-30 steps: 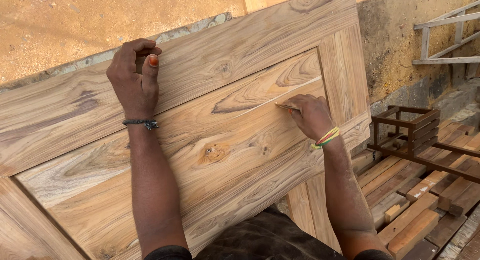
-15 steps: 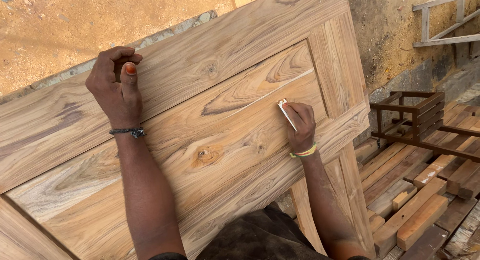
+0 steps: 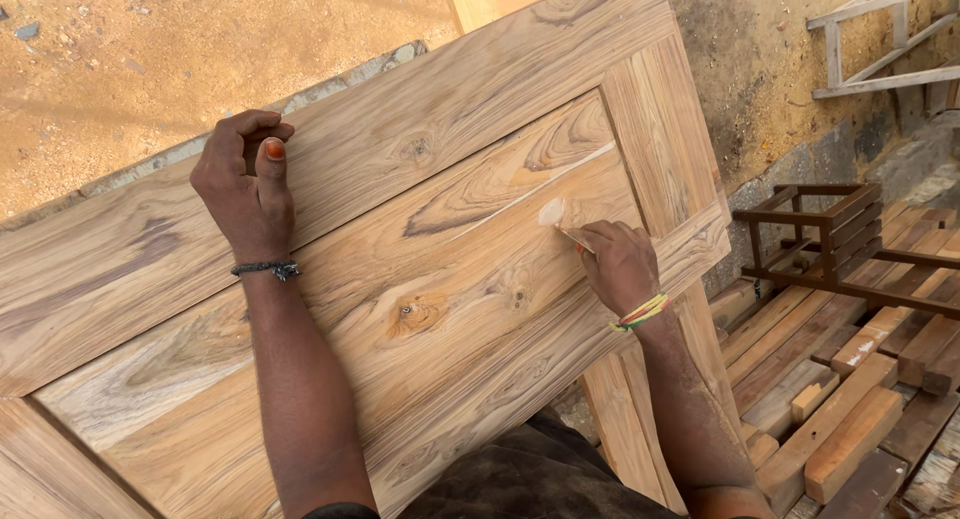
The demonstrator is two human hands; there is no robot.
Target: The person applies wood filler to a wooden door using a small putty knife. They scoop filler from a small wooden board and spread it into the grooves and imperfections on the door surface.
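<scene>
Head view. Surroundings: sandy ground (image 3: pixel 120 59) top left, a rough plastered wall (image 3: pixel 770 89) top right with a pale wooden frame (image 3: pixel 880 49) leaning on it. Lower right, a stack of short timber offcuts (image 3: pixel 850 379) with a dark brown wooden frame (image 3: pixel 830 239) sitting on top. Dark cloth (image 3: pixel 530 479) at bottom centre, between the forearms. Nothing blocks the hands; the left forearm crosses the lower half of the panel.

Wooden door panel (image 3: pixel 430 279) fills most of the frame, tilted, its far end raised toward the upper right. Light brown grain with darker streaks, a few knots, and a raised centre panel inside a thicker frame. A pale patch of filler (image 3: pixel 551 212) sits on the raised panel, at the end of a thin light line.

Left hand (image 3: pixel 245 184) curls over the panel's far edge rail, fingers together and hooked over the edge, thumb lying on the face; dark cord bracelet on the wrist. Right hand (image 3: pixel 620 264) rests on the raised panel near the right stile, fingers closed tight on a small flat scraper (image 3: pixel 578 237), its tip just beside the filler patch. Coloured bands on that wrist.

Versus half a second ago: the scraper stood upright in the fist, now it lies low against the wood and the pale patch has appeared. Left hand keeps the same grip.
</scene>
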